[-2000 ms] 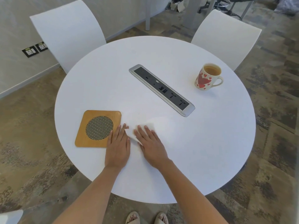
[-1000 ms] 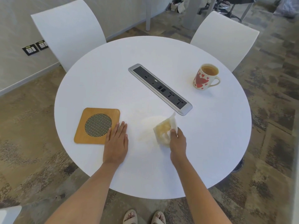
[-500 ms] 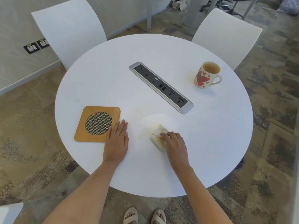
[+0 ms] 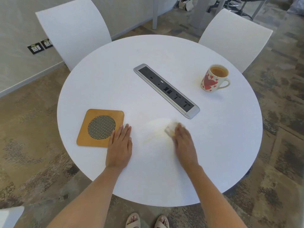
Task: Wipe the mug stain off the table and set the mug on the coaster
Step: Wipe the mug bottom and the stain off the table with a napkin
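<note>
Table: round white tabletop [image 4: 213, 153], bare near right edge.
Mug: heart-patterned ceramic mug [image 4: 213, 78], far right.
Coaster: square wooden coaster [image 4: 100, 128], vacant.
Left hand [image 4: 119, 146]: flat, fingers released.
Right hand [image 4: 185, 140]: blurred, seemingly pressing stained crumpled tissue [image 4: 171, 128].

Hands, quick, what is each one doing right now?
Left hand: open, flat on the table, holding nothing, fingertips at the coaster edge.
Right hand: pressing a stained tissue on the table.
</note>
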Demonstrator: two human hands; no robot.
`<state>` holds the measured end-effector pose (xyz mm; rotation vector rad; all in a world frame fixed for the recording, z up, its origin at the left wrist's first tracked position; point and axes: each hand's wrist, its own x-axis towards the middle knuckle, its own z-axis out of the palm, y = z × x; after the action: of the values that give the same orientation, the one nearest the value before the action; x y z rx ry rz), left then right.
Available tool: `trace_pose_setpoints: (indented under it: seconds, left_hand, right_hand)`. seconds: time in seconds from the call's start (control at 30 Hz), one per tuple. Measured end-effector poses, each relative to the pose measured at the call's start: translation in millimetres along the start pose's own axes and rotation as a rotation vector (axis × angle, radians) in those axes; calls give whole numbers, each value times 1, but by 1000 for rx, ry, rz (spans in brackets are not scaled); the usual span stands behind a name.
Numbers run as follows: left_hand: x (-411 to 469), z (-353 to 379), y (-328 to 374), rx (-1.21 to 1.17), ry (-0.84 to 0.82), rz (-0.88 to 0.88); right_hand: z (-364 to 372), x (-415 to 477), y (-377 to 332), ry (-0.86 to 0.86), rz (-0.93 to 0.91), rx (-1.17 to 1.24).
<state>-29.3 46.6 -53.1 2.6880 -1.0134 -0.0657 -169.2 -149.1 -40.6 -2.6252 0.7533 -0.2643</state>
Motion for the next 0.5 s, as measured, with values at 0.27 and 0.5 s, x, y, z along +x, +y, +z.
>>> trace_pose_setpoints:
  seconds: [0.27, 0.5]
  left_hand:
    - [1, 1, -2, -80, 24, -7]
    - [2, -1, -2, -218, 49, -29]
  right_hand:
    - [36, 67, -58, -132, -162, -18]
    - [47, -19, -80, -238, -531, 66]
